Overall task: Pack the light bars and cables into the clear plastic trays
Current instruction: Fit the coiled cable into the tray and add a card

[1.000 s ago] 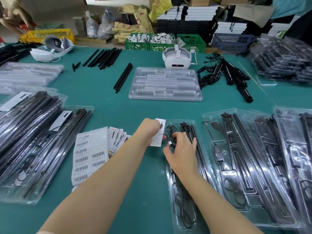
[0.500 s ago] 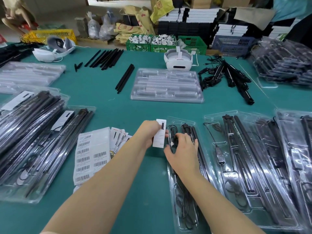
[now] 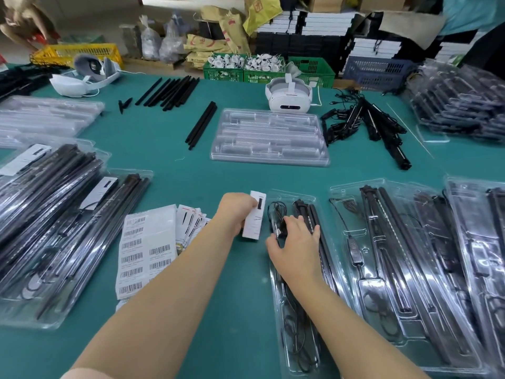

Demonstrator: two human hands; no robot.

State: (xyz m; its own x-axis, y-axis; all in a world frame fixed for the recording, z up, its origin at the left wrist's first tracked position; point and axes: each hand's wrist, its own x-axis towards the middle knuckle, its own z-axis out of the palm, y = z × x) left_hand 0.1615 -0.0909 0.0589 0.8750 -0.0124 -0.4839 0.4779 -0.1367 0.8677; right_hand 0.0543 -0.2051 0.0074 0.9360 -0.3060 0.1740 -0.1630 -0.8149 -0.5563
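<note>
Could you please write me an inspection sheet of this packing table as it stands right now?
Surface: green table, bare in the middle.
Job's things: clear tray under the hands, holding light bars and a cable; an empty tray stack behind; loose black bars at the far side; filled trays on both sides.
Clutter: barcode label sheets; two white headsets.
Hands: left hand grips a white card; right hand rests on the tray's cable end, its grip hidden.
Cables: black cable coiled at the tray's top; a tangle with bars at the far right.
Surroundings: crates, boxes and bags behind the table.
</note>
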